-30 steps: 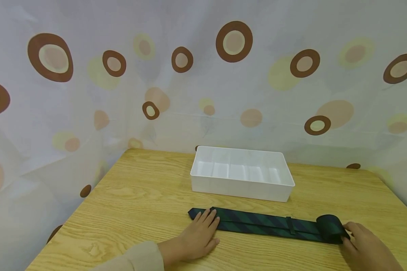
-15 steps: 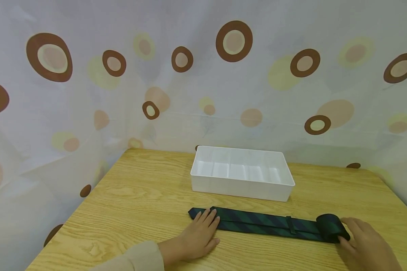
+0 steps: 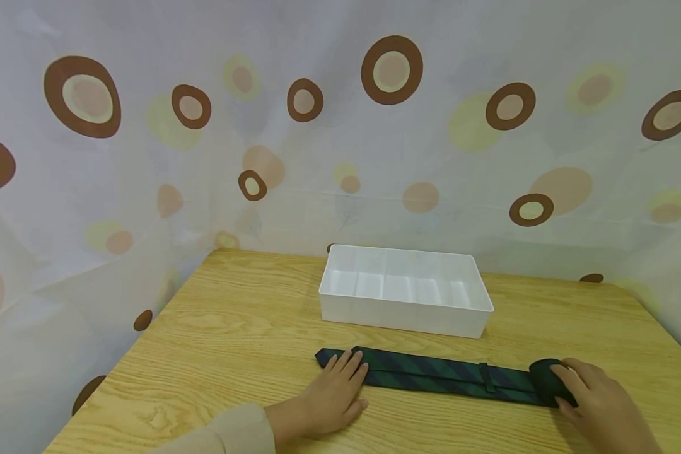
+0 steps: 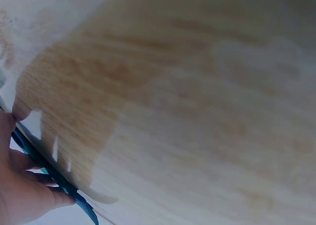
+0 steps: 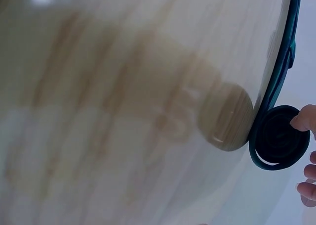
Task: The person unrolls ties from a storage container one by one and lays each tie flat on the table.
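A dark green and navy striped necktie stretches flat across the wooden table, its right end wound into a thick roll. My left hand rests on the tie's left end, palm down with fingers extended, and a pointed tip shows beyond it. At the roll's right side, my right hand grips it with bent fingers and thumb. The right wrist view shows the coil end-on, a digit lying against its side. In the left wrist view, fingers lie along the tie.
Behind the tie stands a white rectangular box with divided sections on its floor. The wooden table ends at a pale curtain patterned with brown rings, which closes off the back and sides.
My right hand has shifted left and come farther over the roll, covering more of its right side. The left hand and the flat stretch of necktie have stayed in place.
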Tool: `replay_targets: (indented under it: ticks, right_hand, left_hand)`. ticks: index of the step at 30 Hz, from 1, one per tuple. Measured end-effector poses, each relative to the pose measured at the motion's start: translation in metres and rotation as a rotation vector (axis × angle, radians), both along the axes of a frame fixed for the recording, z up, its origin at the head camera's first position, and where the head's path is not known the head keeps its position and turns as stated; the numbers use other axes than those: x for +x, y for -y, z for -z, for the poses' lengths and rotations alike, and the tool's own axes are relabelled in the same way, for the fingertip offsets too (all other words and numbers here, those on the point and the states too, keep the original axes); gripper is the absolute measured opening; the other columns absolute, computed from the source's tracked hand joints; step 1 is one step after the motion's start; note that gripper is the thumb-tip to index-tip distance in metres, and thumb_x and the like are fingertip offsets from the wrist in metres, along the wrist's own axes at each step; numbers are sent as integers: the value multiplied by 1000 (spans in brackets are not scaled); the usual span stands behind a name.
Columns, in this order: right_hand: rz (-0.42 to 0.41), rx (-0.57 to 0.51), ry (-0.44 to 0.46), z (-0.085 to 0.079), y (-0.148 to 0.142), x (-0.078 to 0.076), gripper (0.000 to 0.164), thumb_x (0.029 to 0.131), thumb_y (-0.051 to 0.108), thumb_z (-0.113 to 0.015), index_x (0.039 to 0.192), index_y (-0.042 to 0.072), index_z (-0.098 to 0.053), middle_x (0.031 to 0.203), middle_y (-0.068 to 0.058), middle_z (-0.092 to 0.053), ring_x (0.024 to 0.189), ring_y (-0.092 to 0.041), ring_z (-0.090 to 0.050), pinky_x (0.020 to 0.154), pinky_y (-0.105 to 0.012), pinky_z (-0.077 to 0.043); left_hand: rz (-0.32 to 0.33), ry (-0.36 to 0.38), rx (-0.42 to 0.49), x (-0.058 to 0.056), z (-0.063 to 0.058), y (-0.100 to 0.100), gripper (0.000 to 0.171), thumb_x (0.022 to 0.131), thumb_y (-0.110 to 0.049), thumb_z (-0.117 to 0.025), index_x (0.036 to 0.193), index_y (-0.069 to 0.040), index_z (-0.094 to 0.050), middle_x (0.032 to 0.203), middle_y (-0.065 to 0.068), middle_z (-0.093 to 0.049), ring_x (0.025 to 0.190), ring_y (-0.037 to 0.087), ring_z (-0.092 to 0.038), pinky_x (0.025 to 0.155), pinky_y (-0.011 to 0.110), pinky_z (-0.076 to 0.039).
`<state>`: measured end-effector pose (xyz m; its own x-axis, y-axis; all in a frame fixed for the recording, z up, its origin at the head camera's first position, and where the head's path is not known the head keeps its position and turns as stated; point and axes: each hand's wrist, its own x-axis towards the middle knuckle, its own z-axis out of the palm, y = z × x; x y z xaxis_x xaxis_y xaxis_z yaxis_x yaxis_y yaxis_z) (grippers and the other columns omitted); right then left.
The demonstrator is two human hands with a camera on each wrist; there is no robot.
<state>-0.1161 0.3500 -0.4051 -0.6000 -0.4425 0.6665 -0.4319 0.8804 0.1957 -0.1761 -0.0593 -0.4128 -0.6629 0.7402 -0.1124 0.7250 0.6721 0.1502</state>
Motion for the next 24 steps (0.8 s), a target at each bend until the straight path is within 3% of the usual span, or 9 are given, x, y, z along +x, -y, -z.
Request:
replay_targets:
  ticks: [14,24]
  right_hand:
    - [-64,44,-12,3,9,-5,77,97,52,-11,89,0,-66,92,-20,-59,75,-32,-58,52,-43,-48]
    - [-36,104,22,6,13,-4,78,98,46,-3,91,3,-67,96,-17,-59,81,-31,-58,53,-43,-48]
  left_hand:
    - [-3,-5,-11,1,-1,1,57,100,-40,-33,145,-5,-30,153,14,-22,142,31,-19,112,46,-26]
    - [-4,-8,-17,1,0,1,57,100,-40,-33,145,-6,-30,153,14,-22,142,31,-19,112,46,-26]
